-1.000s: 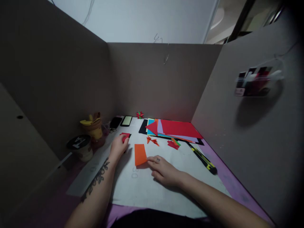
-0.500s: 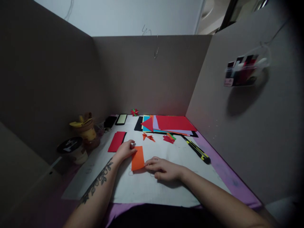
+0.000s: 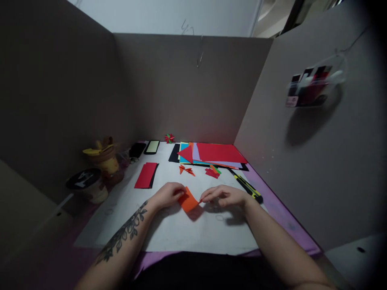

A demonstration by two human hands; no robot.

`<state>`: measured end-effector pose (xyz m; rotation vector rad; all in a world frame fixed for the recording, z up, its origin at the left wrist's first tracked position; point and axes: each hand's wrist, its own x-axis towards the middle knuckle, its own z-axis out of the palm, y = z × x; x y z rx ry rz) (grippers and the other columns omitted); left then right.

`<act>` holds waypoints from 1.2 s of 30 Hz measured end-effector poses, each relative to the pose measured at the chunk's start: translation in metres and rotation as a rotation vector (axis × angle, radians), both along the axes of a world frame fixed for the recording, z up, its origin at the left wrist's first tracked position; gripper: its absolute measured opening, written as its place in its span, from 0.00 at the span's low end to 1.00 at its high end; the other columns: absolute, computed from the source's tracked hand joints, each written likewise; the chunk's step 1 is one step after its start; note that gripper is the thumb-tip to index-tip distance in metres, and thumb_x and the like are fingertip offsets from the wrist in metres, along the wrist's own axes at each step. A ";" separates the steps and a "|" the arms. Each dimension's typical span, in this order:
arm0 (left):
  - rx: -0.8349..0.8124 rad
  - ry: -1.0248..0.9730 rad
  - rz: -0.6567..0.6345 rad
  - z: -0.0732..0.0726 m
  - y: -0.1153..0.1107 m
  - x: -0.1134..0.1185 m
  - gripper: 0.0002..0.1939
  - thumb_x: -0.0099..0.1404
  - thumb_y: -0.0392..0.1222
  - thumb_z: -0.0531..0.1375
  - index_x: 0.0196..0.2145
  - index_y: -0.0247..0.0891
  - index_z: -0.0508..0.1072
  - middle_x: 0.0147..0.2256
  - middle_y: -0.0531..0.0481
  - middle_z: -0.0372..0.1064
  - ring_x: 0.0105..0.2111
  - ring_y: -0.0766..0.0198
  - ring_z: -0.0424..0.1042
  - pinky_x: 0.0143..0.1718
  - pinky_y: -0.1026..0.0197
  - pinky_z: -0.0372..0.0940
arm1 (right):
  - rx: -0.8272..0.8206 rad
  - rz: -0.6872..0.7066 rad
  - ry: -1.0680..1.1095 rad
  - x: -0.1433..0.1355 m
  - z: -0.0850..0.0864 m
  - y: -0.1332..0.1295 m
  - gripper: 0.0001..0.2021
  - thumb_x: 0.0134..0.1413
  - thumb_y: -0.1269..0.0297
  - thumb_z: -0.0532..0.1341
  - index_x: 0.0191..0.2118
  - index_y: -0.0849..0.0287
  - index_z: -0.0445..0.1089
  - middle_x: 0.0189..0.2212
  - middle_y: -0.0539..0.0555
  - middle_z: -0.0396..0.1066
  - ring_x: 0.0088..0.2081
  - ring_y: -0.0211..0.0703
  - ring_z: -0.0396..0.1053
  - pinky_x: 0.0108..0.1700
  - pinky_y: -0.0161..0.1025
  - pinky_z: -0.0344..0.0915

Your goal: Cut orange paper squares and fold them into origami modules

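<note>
An orange paper (image 3: pixel 188 200) is tilted and raised at its right corner above the white sheet (image 3: pixel 121 225), casting a shadow below. My left hand (image 3: pixel 169 195) grips its upper left edge between thumb and fingers. At the right corner, the fingertips of my right hand (image 3: pixel 225 196) pinch the paper. Beyond my hands lie small folded orange pieces (image 3: pixel 186 170) and small red pieces (image 3: pixel 212 173) with green and orange strips. Red rectangles (image 3: pixel 145 175) are stacked over black ones at the left.
Coloured sheets (image 3: pixel 220 153) lie at the back, near a red-green folded star (image 3: pixel 169 138) and a phone (image 3: pixel 152 147). A yellow-black cutter (image 3: pixel 248 186) is at the right. Tubs (image 3: pixel 90 185) stand left. Grey panels (image 3: pixel 187 88) surround the table; a plastic pouch (image 3: pixel 311 86) hangs right.
The orange paper has moved right and turned, and its right corner has come up. My left hand has moved right with it; my right hand has shifted right and forward, now pinching the corner.
</note>
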<state>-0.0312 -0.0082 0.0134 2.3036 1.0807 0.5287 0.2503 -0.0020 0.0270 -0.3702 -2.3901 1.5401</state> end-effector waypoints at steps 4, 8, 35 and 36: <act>0.035 0.051 -0.092 -0.001 -0.003 0.000 0.14 0.60 0.36 0.52 0.37 0.39 0.77 0.36 0.48 0.75 0.37 0.62 0.70 0.42 0.62 0.62 | -0.080 0.011 -0.028 0.001 -0.002 0.000 0.27 0.52 0.47 0.59 0.52 0.60 0.69 0.52 0.62 0.65 0.51 0.47 0.63 0.53 0.45 0.57; 0.030 0.065 -0.092 -0.007 0.002 -0.005 0.15 0.58 0.33 0.52 0.36 0.40 0.77 0.37 0.48 0.75 0.40 0.60 0.70 0.46 0.60 0.61 | -0.195 -0.075 0.005 -0.015 -0.013 -0.001 0.26 0.51 0.47 0.60 0.50 0.61 0.70 0.51 0.63 0.65 0.51 0.48 0.64 0.54 0.46 0.57; -0.221 -0.164 0.149 -0.002 0.001 -0.008 0.21 0.66 0.49 0.46 0.44 0.38 0.72 0.40 0.46 0.74 0.41 0.60 0.71 0.46 0.59 0.63 | 0.368 -0.681 0.219 -0.067 -0.043 -0.023 0.06 0.49 0.67 0.61 0.34 0.58 0.73 0.32 0.55 0.71 0.36 0.44 0.67 0.41 0.43 0.65; -0.272 -0.221 0.172 -0.002 0.000 -0.008 0.22 0.66 0.50 0.44 0.45 0.37 0.71 0.38 0.45 0.74 0.39 0.60 0.71 0.44 0.59 0.64 | 0.239 -0.768 0.273 -0.067 -0.041 -0.019 0.06 0.50 0.65 0.60 0.34 0.58 0.73 0.31 0.55 0.71 0.34 0.42 0.67 0.39 0.42 0.65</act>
